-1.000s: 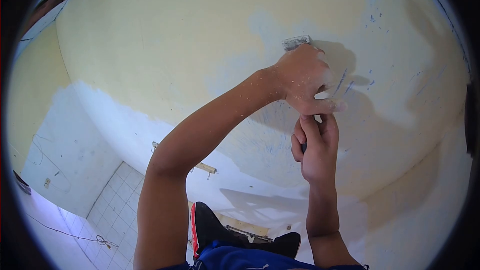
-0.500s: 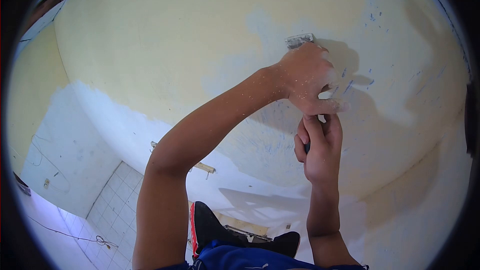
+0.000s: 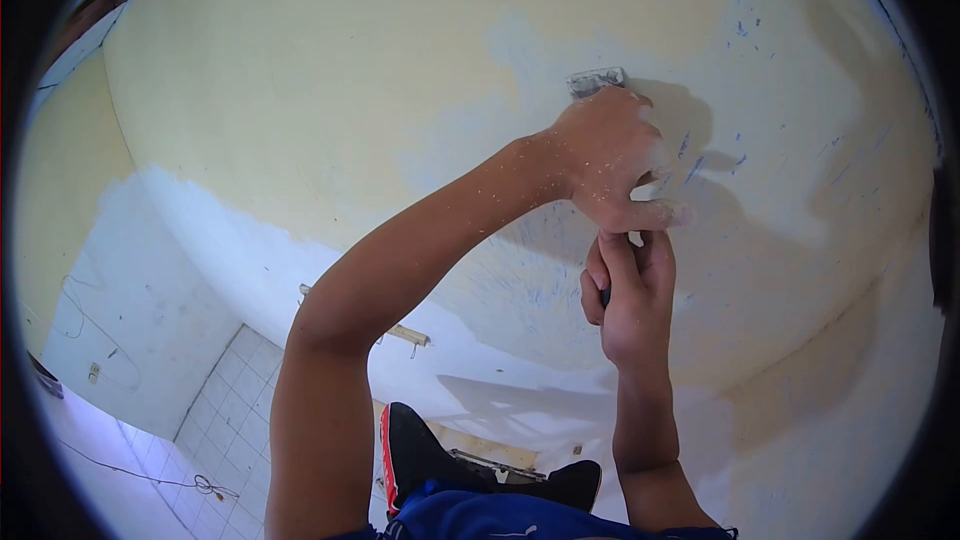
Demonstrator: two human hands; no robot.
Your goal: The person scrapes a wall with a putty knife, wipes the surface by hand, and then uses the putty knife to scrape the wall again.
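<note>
My left hand (image 3: 612, 155), dusted with white specks, is closed against the wall with its back to me. Past its knuckles sticks out a flat, putty-smeared scraper blade (image 3: 597, 82), close to the wall surface. Just below, my right hand (image 3: 638, 290) is closed around a dark handle (image 3: 605, 295), of which only a short piece shows. Its fingertips meet the underside of my left hand near the thumb. Whether blade and handle belong to one tool I cannot tell. Around both hands the wall (image 3: 540, 240) has pale, whitish patches and blue streaks.
Cream paint (image 3: 330, 70) covers the upper wall, white the lower part. My dark shoe (image 3: 415, 450) with a red edge stands below, on a support partly hidden. A tiled floor (image 3: 230, 390) lies far down at left, with a loose cable (image 3: 205, 483).
Both hands and the blade sit very slightly further left in view. The grips look the same.
</note>
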